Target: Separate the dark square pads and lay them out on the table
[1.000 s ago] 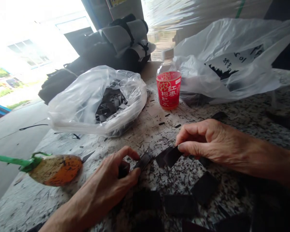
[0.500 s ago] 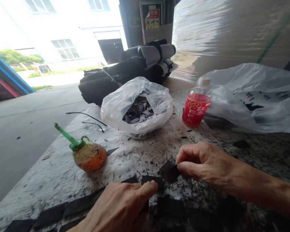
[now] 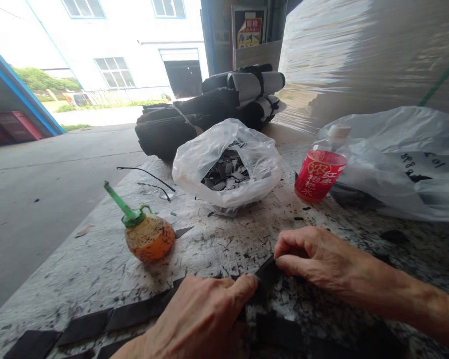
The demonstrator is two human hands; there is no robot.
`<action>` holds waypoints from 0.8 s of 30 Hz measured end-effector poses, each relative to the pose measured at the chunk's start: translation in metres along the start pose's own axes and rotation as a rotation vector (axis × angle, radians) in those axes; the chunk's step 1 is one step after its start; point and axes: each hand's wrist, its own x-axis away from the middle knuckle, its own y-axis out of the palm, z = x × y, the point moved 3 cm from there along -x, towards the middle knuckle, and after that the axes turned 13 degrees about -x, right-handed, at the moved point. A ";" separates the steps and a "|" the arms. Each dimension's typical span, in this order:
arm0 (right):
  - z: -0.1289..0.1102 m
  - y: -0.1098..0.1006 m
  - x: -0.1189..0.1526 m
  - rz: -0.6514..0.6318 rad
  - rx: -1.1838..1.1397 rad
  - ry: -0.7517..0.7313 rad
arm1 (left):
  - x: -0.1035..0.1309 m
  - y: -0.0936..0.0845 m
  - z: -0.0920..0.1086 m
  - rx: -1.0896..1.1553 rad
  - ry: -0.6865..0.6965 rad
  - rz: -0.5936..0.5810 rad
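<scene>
My right hand [image 3: 309, 254] is closed in a pinch on the edge of a black flat piece [image 3: 268, 271], which is tilted up from the table. Just left of it, my left hand [image 3: 202, 309] lies over a row of black pieces. One finger stretches out to the near end of the pinched piece; the other fingers are mostly hidden under the palm. More flat black pieces [image 3: 85, 326] lie in a line to the left. Below my hands, further dark pieces [image 3: 279, 331] are blurred.
A clear plastic bag [image 3: 187, 164] of small grey-black pieces stands ahead, beside a red-labelled bottle [image 3: 318, 172]. At left sit a green-spouted oil can [image 3: 149, 237] and glasses [image 3: 149, 174]. Black rolls [image 3: 172, 129] lie behind; another plastic bag [image 3: 434, 184] is at right. Black scraps litter the tabletop [image 3: 97, 269].
The view has swung left, so the scene sits further right. My right hand has come closer to my left, and the pinched black piece now stands more on edge. My left hand stays on the row.
</scene>
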 end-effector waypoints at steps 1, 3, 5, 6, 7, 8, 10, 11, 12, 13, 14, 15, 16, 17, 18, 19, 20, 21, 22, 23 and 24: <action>0.001 0.001 -0.001 0.001 0.004 -0.003 | 0.000 0.000 0.001 -0.011 0.019 -0.054; 0.003 0.003 -0.002 0.003 0.013 -0.002 | 0.000 0.001 0.001 -0.026 0.044 -0.150; 0.003 0.004 -0.002 0.001 0.020 0.000 | 0.000 0.002 0.000 -0.027 0.052 -0.188; 0.003 0.004 -0.002 -0.003 0.023 0.001 | 0.000 0.002 0.000 -0.025 0.052 -0.193; 0.003 0.005 -0.002 -0.004 0.026 0.001 | 0.000 0.002 0.000 -0.021 0.056 -0.186; 0.003 0.005 -0.001 -0.004 0.027 0.003 | 0.000 0.002 0.000 -0.016 0.055 -0.170; 0.003 0.004 -0.001 0.000 0.029 0.005 | -0.002 0.001 0.001 -0.012 0.031 -0.119; 0.004 0.003 0.000 0.003 0.030 0.005 | -0.003 0.000 0.001 -0.013 0.014 -0.090; 0.004 0.003 0.000 0.005 0.031 0.005 | -0.004 -0.001 0.002 -0.019 -0.005 -0.059; 0.004 0.003 -0.001 0.007 0.031 0.005 | -0.005 -0.001 0.003 -0.027 -0.021 -0.036; 0.004 0.003 -0.001 0.008 0.029 0.007 | -0.006 -0.001 0.003 -0.034 -0.032 -0.022; 0.004 0.003 -0.001 0.012 0.029 0.009 | -0.007 -0.001 0.004 -0.043 -0.040 -0.013; 0.004 0.003 -0.001 0.014 0.028 0.012 | -0.008 0.000 0.005 -0.054 -0.043 -0.008; 0.004 0.003 -0.001 0.017 0.029 0.013 | -0.009 0.002 0.005 -0.066 -0.044 -0.006; 0.003 0.003 -0.002 0.019 0.031 0.014 | -0.009 0.003 0.005 -0.079 -0.043 -0.010; 0.003 0.003 -0.002 0.018 0.033 0.016 | -0.009 0.005 0.005 -0.094 -0.038 -0.016; 0.003 0.003 -0.002 0.019 0.037 0.017 | -0.009 0.007 0.005 -0.113 -0.028 -0.026; 0.002 0.003 -0.002 0.021 0.041 0.017 | -0.008 0.008 0.005 -0.135 -0.013 -0.041; 0.002 0.003 -0.003 0.025 0.045 0.017 | -0.008 0.010 0.005 -0.159 0.014 -0.063; 0.002 0.003 -0.003 0.030 0.047 0.017 | -0.007 0.011 0.006 -0.188 0.042 -0.081; 0.002 0.003 -0.004 0.035 0.048 0.018 | -0.006 0.011 0.007 -0.217 0.064 -0.097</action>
